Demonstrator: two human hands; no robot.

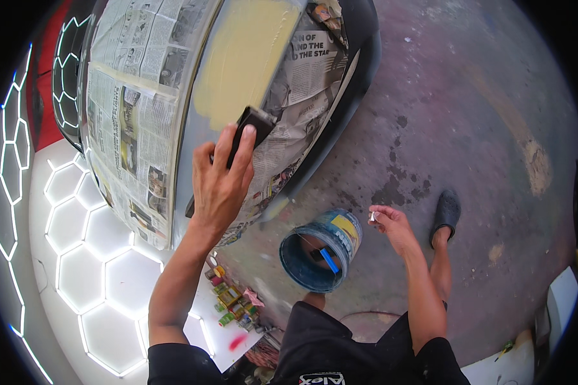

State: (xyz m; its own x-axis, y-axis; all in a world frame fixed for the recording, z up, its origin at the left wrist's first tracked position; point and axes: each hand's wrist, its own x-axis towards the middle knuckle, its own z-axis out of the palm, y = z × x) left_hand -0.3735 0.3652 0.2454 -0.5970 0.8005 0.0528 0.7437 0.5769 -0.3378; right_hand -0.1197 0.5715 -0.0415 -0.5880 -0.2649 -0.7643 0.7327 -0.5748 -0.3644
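My left hand [221, 179] is closed around a long black sanding block [261, 120], its fingers over the upper end. The block lies along a grey car panel [185, 163], just below a smeared patch of pale yellow body filler [241, 64]. Whether its underside touches the panel is hidden. Lower right, my right hand [395, 228] is raised beside a blue bucket [293, 273], fingertips pinching a small whitish piece [372, 217] too small to make out. Inside the bucket, a blue-edged tool [329, 260] sits in murky liquid.
Taped newspaper [141, 96] masks the car on both sides of the panel. A dark bumper edge [366, 58] curves along its right. Wet spots [392, 189] mark the floor near my clog [447, 208]. Small cans and bottles [234, 301] cluster lower left, near hexagonal lights [80, 276].
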